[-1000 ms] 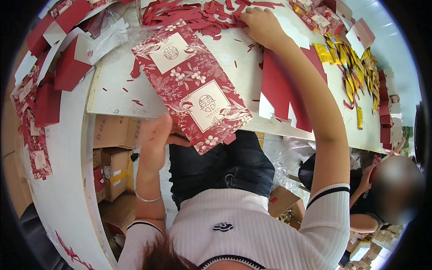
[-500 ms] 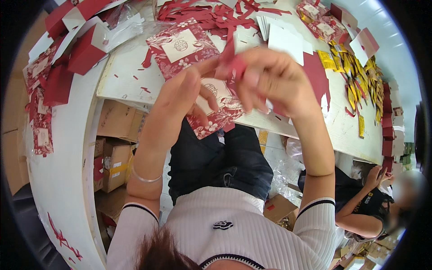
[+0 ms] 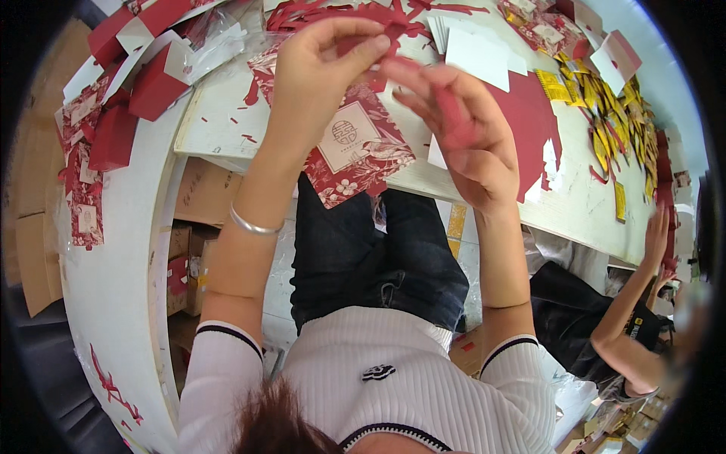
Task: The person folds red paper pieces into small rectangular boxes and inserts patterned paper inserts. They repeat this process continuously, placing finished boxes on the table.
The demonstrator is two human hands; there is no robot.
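Note:
My left hand [image 3: 314, 76] is raised over the far part of the table, thumb and fingertips pinched on a strip of red ribbon [image 3: 395, 34]. My right hand [image 3: 480, 140] is beside it, palm turned up, with a blurred red ribbon [image 3: 454, 117] lying across its fingers and palm. Its fingertips come close to the left fingertips. Below my hands, a red floral-printed card [image 3: 370, 178] with a cream label overhangs the table's front edge. My left forearm partly hides a second printed card [image 3: 263, 64] behind it.
Red ribbon strips [image 3: 302, 17] are heaped at the back, beside stacked white cards [image 3: 478, 57]. Red sheets [image 3: 533, 121] and yellow packets [image 3: 605, 113] lie to the right. Red boxes [image 3: 159, 79] stand at left. A co-worker [image 3: 605, 325] works at the right.
My left hand has moved up and away from the printed card toward the far side. My right hand has turned palm up, its fingers straighter. The co-worker's arms have risen.

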